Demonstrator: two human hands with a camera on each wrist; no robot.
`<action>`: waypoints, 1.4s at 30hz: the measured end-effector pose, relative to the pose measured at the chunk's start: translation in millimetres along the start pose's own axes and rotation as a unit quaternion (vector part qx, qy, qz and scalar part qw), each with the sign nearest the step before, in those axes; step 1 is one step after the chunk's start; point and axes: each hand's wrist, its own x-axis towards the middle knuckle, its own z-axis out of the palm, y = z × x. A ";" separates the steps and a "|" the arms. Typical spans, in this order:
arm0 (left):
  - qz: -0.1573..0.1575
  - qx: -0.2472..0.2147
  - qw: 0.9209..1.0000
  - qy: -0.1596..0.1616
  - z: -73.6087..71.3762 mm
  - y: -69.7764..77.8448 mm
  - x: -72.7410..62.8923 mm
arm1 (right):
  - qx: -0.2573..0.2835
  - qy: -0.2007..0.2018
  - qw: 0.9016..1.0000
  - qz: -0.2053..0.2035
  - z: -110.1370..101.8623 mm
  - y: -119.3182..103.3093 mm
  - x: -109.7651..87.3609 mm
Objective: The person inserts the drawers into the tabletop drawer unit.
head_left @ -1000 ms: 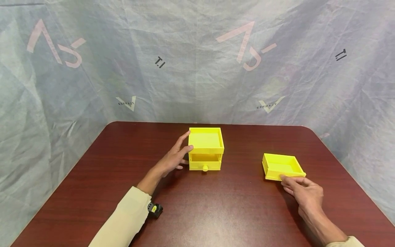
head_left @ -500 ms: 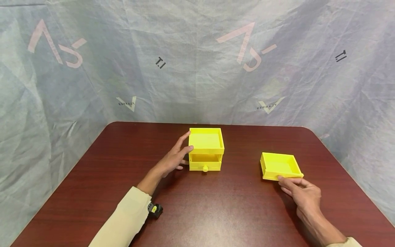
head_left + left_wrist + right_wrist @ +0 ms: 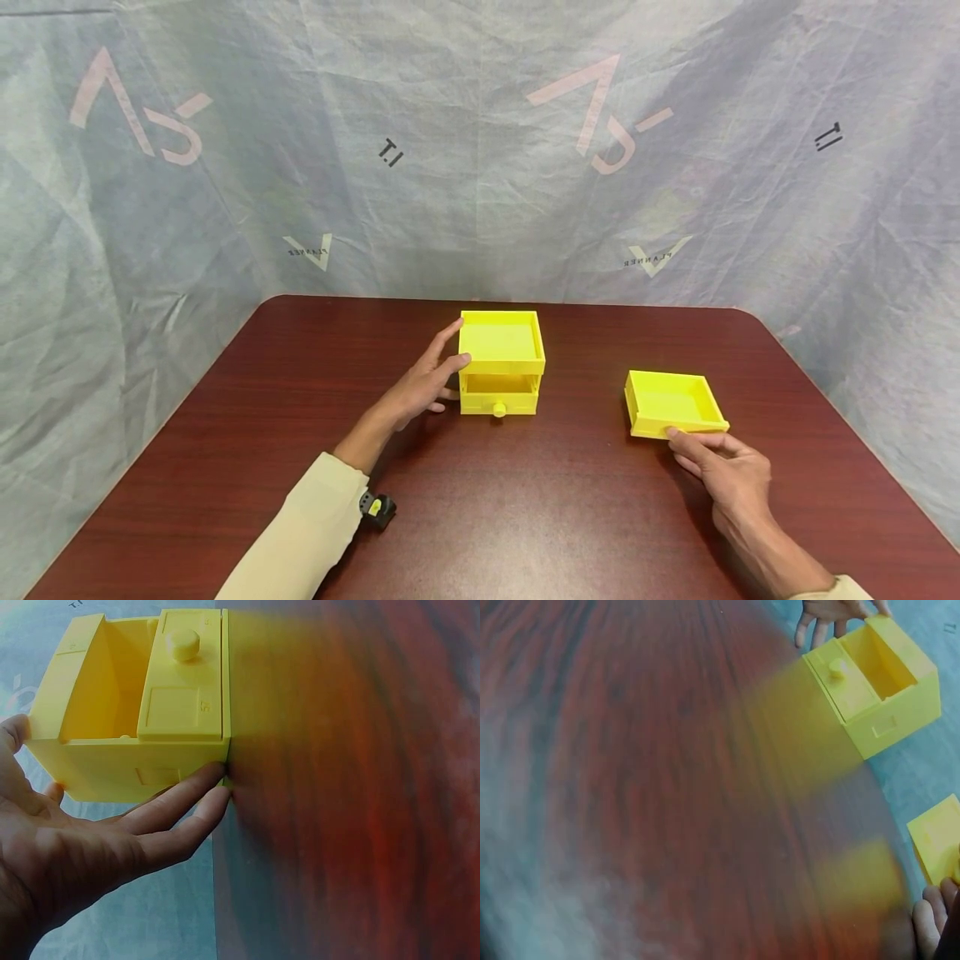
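Note:
A small yellow cabinet (image 3: 501,367) stands upright on the table, its upper slot hollow and a drawer with a round knob (image 3: 499,409) filling the lower one. My left hand (image 3: 416,387) steadies it from the left side. The thumb touches the top's front corner, and the fingers lie fairly straight along the side wall (image 3: 150,766). Off to the right, a loose yellow drawer (image 3: 673,400) is pinched at its front by my right hand (image 3: 731,475); the fingers hide its knob. It looks raised slightly above the table, and its inside is empty.
The dark reddish wooden table (image 3: 510,517) has rounded far corners. Behind it hangs a grey printed cloth (image 3: 480,150), reaching round both sides. A black strap device (image 3: 377,508) sits on the left wrist.
My right hand has moved a little left with the loose drawer, closer to the cabinet. The left hand and the cabinet have stayed in place.

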 end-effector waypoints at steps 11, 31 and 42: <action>0.000 -0.001 1.000 0.001 -0.5 0.8 -1.8 | -0.016 0.004 1.000 0.011 5.0 -0.3 -2.4; -0.004 0.002 1.000 0.010 0.1 -0.9 0.0 | -0.008 -0.014 1.000 0.016 9.6 -0.1 -9.0; -0.004 0.001 1.000 0.010 0.0 -0.8 0.0 | -0.015 -0.025 1.000 0.002 13.9 0.5 -11.6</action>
